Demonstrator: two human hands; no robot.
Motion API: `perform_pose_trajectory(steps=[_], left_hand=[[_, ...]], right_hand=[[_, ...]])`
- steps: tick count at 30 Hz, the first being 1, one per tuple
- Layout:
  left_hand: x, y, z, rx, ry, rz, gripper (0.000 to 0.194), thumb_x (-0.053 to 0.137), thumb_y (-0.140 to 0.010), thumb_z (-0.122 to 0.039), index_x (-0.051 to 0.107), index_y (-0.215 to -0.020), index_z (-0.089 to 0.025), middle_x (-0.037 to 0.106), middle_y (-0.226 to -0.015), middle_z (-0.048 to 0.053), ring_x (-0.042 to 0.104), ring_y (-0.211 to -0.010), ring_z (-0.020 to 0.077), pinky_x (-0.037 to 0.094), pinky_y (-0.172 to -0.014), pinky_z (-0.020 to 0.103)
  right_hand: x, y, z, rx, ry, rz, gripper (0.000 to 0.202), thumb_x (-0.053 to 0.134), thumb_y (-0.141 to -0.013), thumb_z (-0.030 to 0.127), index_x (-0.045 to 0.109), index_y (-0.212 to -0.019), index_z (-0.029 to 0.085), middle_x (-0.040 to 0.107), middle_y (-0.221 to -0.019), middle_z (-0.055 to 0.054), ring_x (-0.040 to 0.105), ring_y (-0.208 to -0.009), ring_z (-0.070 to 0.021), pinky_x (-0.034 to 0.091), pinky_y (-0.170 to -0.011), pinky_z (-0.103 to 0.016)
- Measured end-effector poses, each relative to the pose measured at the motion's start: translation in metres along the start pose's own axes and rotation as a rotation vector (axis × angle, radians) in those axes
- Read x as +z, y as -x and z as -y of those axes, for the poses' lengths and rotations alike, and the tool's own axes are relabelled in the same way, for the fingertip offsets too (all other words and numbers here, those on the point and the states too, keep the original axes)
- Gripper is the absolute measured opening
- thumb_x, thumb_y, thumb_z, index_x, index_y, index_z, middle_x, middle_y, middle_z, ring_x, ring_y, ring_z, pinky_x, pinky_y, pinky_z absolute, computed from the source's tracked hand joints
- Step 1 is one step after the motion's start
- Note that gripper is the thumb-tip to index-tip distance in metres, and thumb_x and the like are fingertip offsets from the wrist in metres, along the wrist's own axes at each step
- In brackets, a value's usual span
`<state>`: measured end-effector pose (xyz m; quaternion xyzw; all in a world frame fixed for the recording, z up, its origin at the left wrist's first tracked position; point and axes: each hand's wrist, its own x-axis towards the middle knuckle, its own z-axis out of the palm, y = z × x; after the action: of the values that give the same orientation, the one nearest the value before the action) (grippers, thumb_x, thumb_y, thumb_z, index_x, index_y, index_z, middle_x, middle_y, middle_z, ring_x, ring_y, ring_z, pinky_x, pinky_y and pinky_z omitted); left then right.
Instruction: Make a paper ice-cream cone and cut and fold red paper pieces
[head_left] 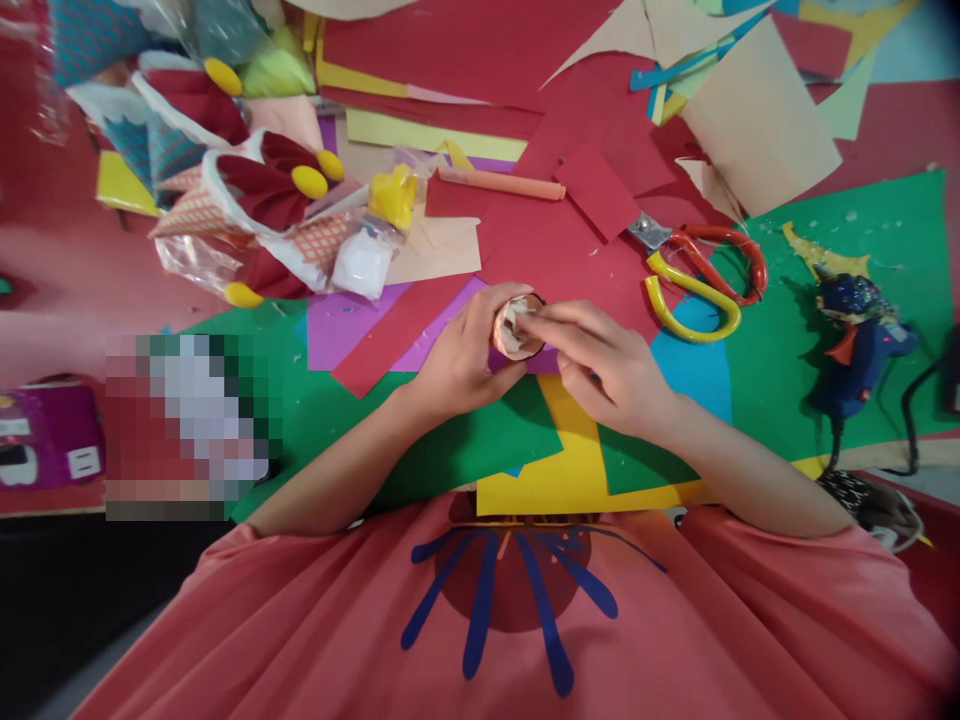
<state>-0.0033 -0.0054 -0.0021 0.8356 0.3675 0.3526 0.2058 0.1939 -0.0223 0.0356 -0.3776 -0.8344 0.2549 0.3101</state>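
My left hand point(461, 355) is wrapped around a small round paper tube point(504, 342), whose open end faces up towards me. Crumpled whitish scraps point(514, 320) fill its inside. From the right, the stretched index finger of my right hand point(622, 365) reaches into the tube's mouth and touches the scraps. The right thumb stands apart, below the other fingers, and I see nothing held in that hand. Beneath both hands lie sheets of purple point(330, 335), green point(465, 450) and yellow point(517, 490) paper. The bottom of the tube is hidden.
Scissors point(690, 260) with red and yellow handles lie to the right. A blue glue gun point(855, 365) rests on green paper farther right. Several cloth cones point(255, 190) with yellow dots crowd the left. Behind my hands are an orange pen point(502, 183) and paper cuttings point(765, 120).
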Motion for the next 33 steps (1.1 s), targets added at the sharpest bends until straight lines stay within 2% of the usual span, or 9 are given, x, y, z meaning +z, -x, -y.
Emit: perform_pose_trajectory(steps=[2,4,8,12,16,18,20,27,33], left_hand=[[0.001,0.001,0.002,0.034,-0.017,0.011,0.052,0.053,-0.089,-0.036,0.031,-0.134,-0.020,0.058,-0.115,0.012,0.064,-0.104,0.0208,0.057,-0.083,0.035],[0.001,0.002,0.005,0.077,-0.029,0.021,0.057,0.053,-0.089,-0.035,0.027,-0.137,-0.019,0.056,-0.118,0.013,0.062,-0.106,0.0227,0.056,-0.086,0.038],[0.003,0.001,0.007,0.082,-0.051,0.036,0.053,0.045,-0.092,-0.031,0.027,-0.139,-0.018,0.056,-0.120,0.013,0.059,-0.107,0.0227,0.052,-0.089,0.039],[0.004,-0.002,0.005,0.042,-0.033,0.030,0.047,0.043,-0.094,-0.027,0.029,-0.138,-0.020,0.060,-0.117,0.011,0.060,-0.105,0.0187,0.051,-0.088,0.034],[0.002,-0.006,0.001,-0.002,-0.104,-0.061,0.030,0.052,-0.092,-0.032,0.046,-0.119,-0.020,0.066,-0.099,0.005,0.062,-0.085,0.0138,0.051,-0.075,0.027],[0.001,-0.007,-0.001,0.023,-0.202,-0.113,0.014,0.052,-0.091,-0.032,0.051,-0.099,-0.020,0.064,-0.083,0.001,0.059,-0.072,0.0122,0.049,-0.065,0.024],[0.000,-0.007,-0.003,0.071,-0.307,-0.124,0.009,0.048,-0.092,-0.028,0.049,-0.088,-0.020,0.061,-0.072,-0.001,0.056,-0.063,0.0109,0.044,-0.055,0.022],[0.000,-0.004,-0.012,0.111,-0.369,-0.003,0.006,0.045,-0.091,-0.020,0.048,-0.095,-0.019,0.062,-0.068,0.000,0.058,-0.058,0.0124,0.041,-0.050,0.023],[0.001,-0.002,-0.009,0.069,-0.393,0.098,0.012,0.045,-0.091,-0.020,0.048,-0.102,-0.018,0.065,-0.074,0.002,0.063,-0.064,0.0138,0.044,-0.051,0.023]], right_hand=[[0.002,0.002,0.001,-0.052,0.145,0.005,0.040,0.038,-0.090,0.010,0.057,-0.126,0.015,0.067,-0.119,-0.010,0.069,-0.090,-0.0157,0.050,-0.053,-0.021],[0.005,0.003,0.003,-0.078,0.229,-0.004,0.040,0.039,-0.090,0.010,0.056,-0.126,0.012,0.068,-0.116,-0.011,0.069,-0.088,-0.0163,0.046,-0.046,-0.022],[0.010,0.003,0.005,-0.067,0.286,-0.025,0.040,0.038,-0.089,0.010,0.055,-0.125,0.008,0.068,-0.117,-0.014,0.069,-0.096,-0.0187,0.050,-0.049,-0.023],[0.011,0.003,0.005,-0.047,0.303,-0.057,0.038,0.039,-0.090,0.012,0.057,-0.124,0.012,0.066,-0.121,-0.013,0.069,-0.086,-0.0145,0.048,-0.047,-0.021],[0.015,0.005,0.008,-0.072,0.287,-0.041,0.037,0.041,-0.090,0.012,0.059,-0.122,0.012,0.067,-0.120,-0.013,0.069,-0.089,-0.0160,0.049,-0.049,-0.022],[0.018,0.006,0.009,-0.087,0.257,-0.039,0.034,0.042,-0.091,0.012,0.062,-0.118,0.011,0.068,-0.118,-0.012,0.070,-0.082,-0.0150,0.050,-0.051,-0.023],[0.020,0.007,0.009,-0.079,0.204,-0.061,0.029,0.045,-0.092,0.015,0.065,-0.113,0.012,0.070,-0.114,-0.011,0.071,-0.081,-0.0145,0.052,-0.055,-0.023],[0.028,0.005,-0.002,-0.032,-0.176,-0.150,0.014,0.058,-0.091,0.022,0.071,-0.087,0.015,0.074,-0.098,-0.006,0.071,-0.091,-0.0133,0.056,-0.076,-0.021],[0.029,0.001,-0.003,0.089,-0.302,-0.132,0.011,0.060,-0.087,0.019,0.067,-0.079,0.017,0.073,-0.090,-0.004,0.069,-0.087,-0.0126,0.054,-0.076,-0.024]])
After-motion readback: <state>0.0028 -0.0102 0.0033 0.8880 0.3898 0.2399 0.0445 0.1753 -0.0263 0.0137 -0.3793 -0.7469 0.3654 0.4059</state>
